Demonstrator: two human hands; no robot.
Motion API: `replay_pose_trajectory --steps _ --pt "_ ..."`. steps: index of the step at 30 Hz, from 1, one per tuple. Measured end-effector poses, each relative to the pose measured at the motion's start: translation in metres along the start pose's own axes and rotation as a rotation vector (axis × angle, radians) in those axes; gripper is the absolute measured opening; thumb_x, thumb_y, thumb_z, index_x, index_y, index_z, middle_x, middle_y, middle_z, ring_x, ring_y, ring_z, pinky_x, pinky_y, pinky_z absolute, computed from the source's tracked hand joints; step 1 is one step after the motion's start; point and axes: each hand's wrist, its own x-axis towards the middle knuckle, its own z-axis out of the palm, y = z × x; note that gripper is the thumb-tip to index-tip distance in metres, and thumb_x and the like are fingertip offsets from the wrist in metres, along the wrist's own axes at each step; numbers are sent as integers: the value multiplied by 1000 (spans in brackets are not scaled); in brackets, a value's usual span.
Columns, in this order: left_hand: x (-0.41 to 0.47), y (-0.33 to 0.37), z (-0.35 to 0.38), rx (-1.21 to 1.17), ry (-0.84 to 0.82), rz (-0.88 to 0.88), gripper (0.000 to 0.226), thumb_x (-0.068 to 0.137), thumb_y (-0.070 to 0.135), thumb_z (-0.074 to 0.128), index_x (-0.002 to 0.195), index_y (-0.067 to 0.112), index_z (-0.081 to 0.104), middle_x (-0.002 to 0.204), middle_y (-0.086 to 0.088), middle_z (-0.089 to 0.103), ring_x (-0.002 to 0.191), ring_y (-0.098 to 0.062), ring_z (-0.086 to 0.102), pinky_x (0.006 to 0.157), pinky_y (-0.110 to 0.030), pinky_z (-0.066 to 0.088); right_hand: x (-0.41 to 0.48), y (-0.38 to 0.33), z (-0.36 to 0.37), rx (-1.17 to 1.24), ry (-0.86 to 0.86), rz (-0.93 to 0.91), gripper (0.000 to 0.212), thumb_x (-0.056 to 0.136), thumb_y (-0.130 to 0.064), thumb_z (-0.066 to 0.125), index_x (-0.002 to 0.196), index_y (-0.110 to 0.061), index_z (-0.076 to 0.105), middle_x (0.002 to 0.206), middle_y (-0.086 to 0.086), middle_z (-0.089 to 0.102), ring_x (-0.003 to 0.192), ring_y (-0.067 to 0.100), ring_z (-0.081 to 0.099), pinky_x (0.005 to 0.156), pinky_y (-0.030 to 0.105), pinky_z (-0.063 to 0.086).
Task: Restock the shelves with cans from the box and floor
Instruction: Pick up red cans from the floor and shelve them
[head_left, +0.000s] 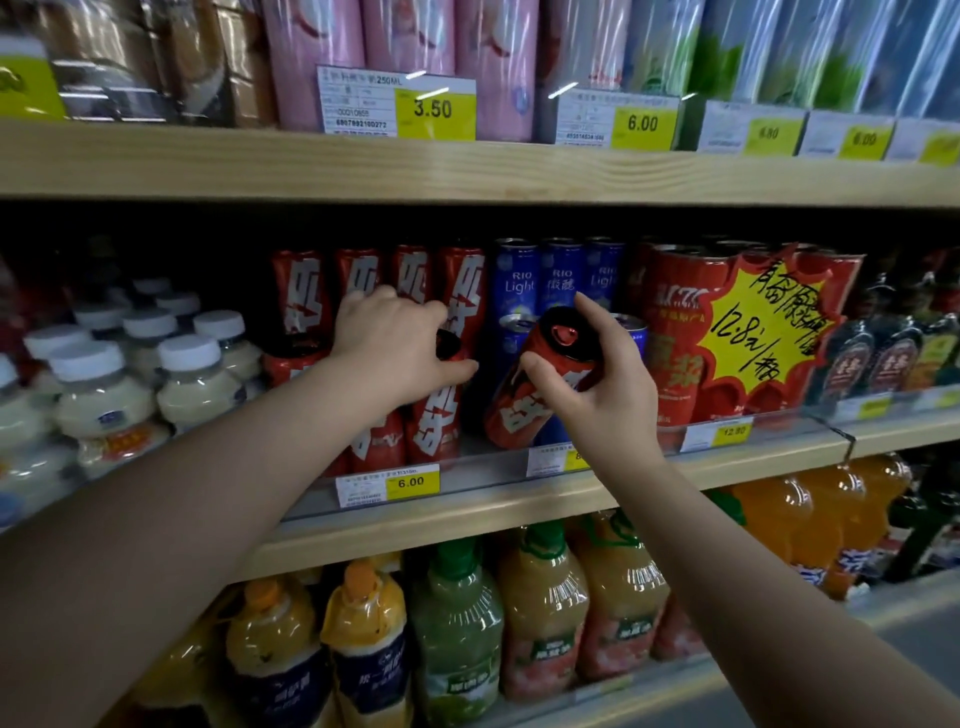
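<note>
My right hand (597, 384) grips a red can with white lettering and a black top (540, 374), tilted left, just in front of the middle shelf (519, 499). My left hand (395, 348) rests over the top of a red can (434, 415) standing in the front row on that shelf, fingers curled around its rim. More red cans of the same kind (306, 301) stand stacked two high behind and to the left. A narrow gap lies between the front red can and the blue cans.
Blue cans (519, 291) stand right of the red ones, then a red multipack with a yellow starburst sign (763, 332). White-capped bottles (104, 395) fill the left. Juice bottles (457, 623) sit on the shelf below, pink cartons (410, 36) on the shelf above.
</note>
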Motion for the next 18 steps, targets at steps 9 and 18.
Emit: replay_pose_trajectory --steps 9,18 --pt "-6 -15 4 -111 -123 69 76 73 68 57 137 34 36 139 -3 47 129 -28 40 106 -48 27 15 -8 28 -59 -84 10 66 78 -48 70 136 -31 45 126 -13 57 113 1 51 93 22 43" --pt "-8 -23 3 -218 -128 84 70 76 61 61 137 35 39 137 -7 45 128 -29 41 104 -43 33 21 5 53 -257 -162 -133 53 77 -51 71 119 -19 62 121 0 62 97 15 63 70 24 46"
